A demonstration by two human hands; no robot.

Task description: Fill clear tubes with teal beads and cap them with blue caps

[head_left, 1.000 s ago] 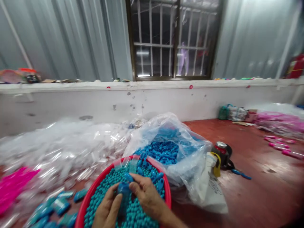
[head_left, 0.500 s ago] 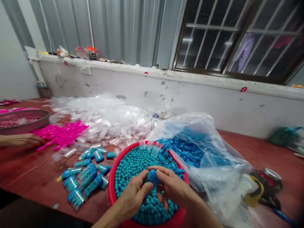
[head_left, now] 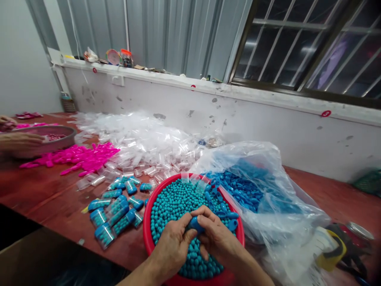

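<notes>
Both my hands meet over a red basin (head_left: 146, 227) full of small teal beads (head_left: 175, 200). Between them is a blue cap (head_left: 195, 225), its lower part hidden by fingers. The fingers of my left hand (head_left: 174, 242) close round its left side, and my right hand (head_left: 217, 234) pinches it from the right. Blue spoon-like pieces (head_left: 232, 215) and clear tubes (head_left: 201, 186) lie on the beads at the basin's far right. Left of the basin, several clear tubes with blue caps (head_left: 104, 234) hold teal beads.
Clear empty tubes (head_left: 139, 135) are heaped behind. A plastic bag (head_left: 268, 159) of blue pieces is at the right, near a yellow tape-like item (head_left: 331, 254). At left, another person's hands (head_left: 22, 141) are by a grey basin (head_left: 70, 137) and pink pieces (head_left: 92, 157).
The view has shifted, so most things sit farther right. My hands stay together on the blue cap. The other person's hand has moved from the pink pieces to the grey basin.
</notes>
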